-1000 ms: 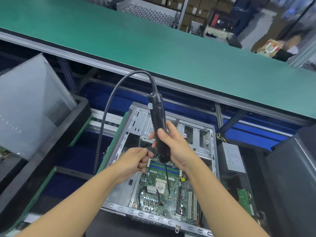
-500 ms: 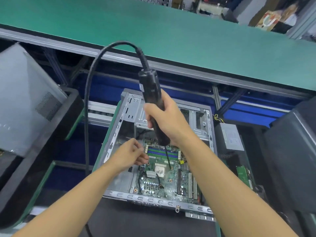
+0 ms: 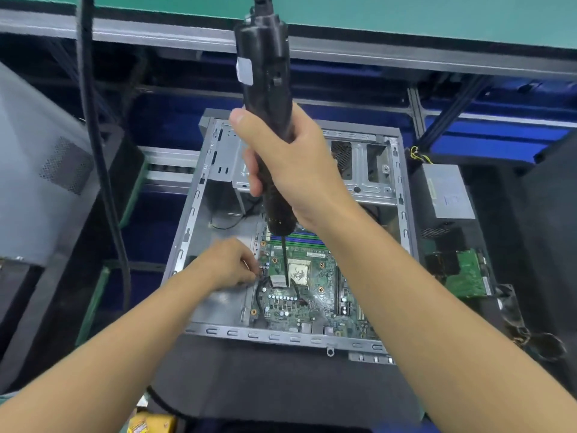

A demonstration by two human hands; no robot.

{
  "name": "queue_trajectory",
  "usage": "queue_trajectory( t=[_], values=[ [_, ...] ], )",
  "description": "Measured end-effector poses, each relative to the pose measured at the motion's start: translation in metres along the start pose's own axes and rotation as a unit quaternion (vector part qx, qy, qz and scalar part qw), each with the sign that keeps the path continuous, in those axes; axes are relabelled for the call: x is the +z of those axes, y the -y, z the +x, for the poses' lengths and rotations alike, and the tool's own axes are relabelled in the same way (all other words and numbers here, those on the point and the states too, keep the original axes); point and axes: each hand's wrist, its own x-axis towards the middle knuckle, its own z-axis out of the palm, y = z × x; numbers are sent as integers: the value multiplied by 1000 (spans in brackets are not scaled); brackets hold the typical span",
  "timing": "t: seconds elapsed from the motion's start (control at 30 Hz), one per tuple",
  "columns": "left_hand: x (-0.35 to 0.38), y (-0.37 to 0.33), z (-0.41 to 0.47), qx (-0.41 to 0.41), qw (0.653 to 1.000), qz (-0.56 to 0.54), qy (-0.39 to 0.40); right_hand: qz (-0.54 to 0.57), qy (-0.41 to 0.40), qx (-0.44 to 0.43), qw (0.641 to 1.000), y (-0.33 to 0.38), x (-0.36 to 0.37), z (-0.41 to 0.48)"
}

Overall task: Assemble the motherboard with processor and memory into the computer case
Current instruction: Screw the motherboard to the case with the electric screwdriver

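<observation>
An open grey computer case (image 3: 199, 198) lies flat in front of me. Inside it sits a green motherboard (image 3: 315, 304) with a bare processor (image 3: 298, 271) at its middle and blue and green memory slots (image 3: 299, 237) behind. My right hand (image 3: 296, 170) grips a black electric screwdriver (image 3: 265, 89) upright, with its thin bit (image 3: 284, 260) hanging over the board beside the processor. My left hand (image 3: 229, 264) sits at the board's left edge, fingers curled and pinching something small that I cannot make out.
The screwdriver's black cable (image 3: 100, 170) loops down on the left. A grey case panel (image 3: 34, 170) leans at far left. To the right of the case sit a power supply (image 3: 446, 192) and a second green board (image 3: 465, 273). A green-topped bench (image 3: 437, 14) runs behind.
The view has closed in on the case. My right hand raised the screwdriver higher. My left hand dropped from near the screwdriver to the left edge of the motherboard.
</observation>
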Motion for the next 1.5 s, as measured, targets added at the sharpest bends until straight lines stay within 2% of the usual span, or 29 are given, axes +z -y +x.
queue_trajectory(
  t=[0.17, 0.37, 0.9, 1.3, 1.5],
  values=[
    [7, 6, 2, -23, 994, 56, 95, 7, 11, 20, 1000, -10, -5, 3],
    [16, 7, 2, -31, 984, 75, 157, 20, 5, 19, 1000, -15, -6, 3],
    [33, 5, 10, -64, 975, 121, 175, 46, -15, 23, 999, -32, -14, -1],
    [39, 8, 11, -49, 980, 127, 143, 51, -20, 20, 998, -40, -12, -2],
    [37, 6, 9, -31, 978, 165, 122, 54, -24, 28, 998, -41, -14, -4]
  ],
)
